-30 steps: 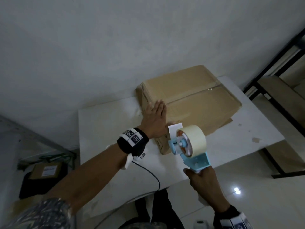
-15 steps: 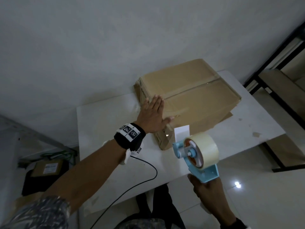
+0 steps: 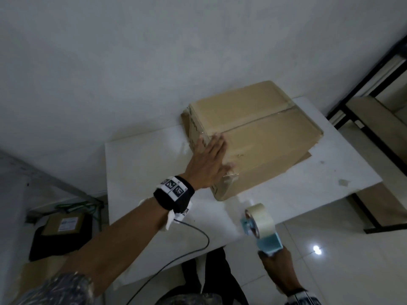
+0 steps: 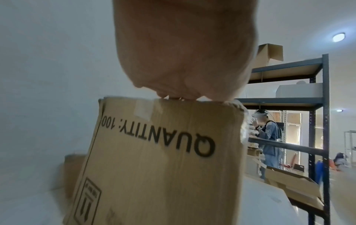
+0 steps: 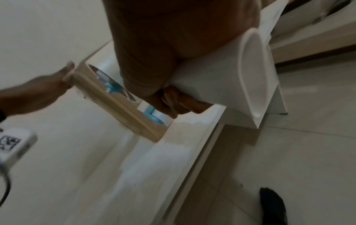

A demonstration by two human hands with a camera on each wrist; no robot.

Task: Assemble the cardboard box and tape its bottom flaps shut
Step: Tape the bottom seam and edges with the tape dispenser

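Left hand (image 3: 209, 162) flat on box (image 3: 264, 137), right hand (image 3: 276, 266) gripping dispenser (image 3: 262, 227)

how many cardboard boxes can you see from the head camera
2. One large cardboard box sits on the white table, with the left hand pressed flat on its top. A smaller labelled box lies on the floor at left. Others may be hidden.

Box (image 3: 253, 137) sits on the worktop (image 3: 141, 164), toward its far right, close to the wall (image 3: 154, 62). Left hand (image 3: 209, 164) lies flat on the box's near-left top corner. Tape dispenser (image 3: 261, 225) hangs over the worktop's near edge, in front of the box, right hand (image 3: 275, 264) below it. Shelving (image 3: 374, 102) stands right of the worktop.
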